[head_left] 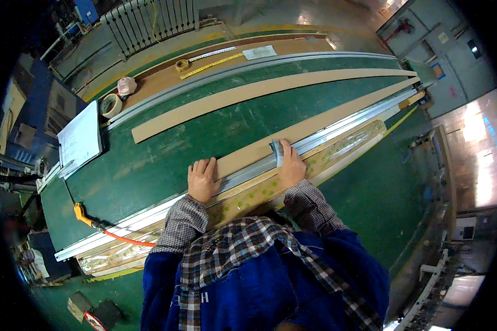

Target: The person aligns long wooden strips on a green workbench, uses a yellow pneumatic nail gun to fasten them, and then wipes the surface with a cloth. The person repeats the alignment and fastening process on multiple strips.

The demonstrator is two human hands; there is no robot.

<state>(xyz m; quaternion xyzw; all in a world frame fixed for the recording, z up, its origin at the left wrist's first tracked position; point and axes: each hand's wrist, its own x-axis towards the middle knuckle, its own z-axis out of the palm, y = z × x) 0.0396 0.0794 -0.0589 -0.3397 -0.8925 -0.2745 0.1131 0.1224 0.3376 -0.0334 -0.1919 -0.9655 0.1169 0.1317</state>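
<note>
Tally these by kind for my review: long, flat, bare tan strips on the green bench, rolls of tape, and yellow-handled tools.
Long tan strips: 2
Rolls of tape: 2
Yellow-handled tool: 1
Total: 5

The left forearm [183, 222] and right forearm [313, 207] are extending forward, the left hand [202, 180] is resting palm-down, fingers together, and the right hand [292, 167] is gripping with bent fingers.
</note>
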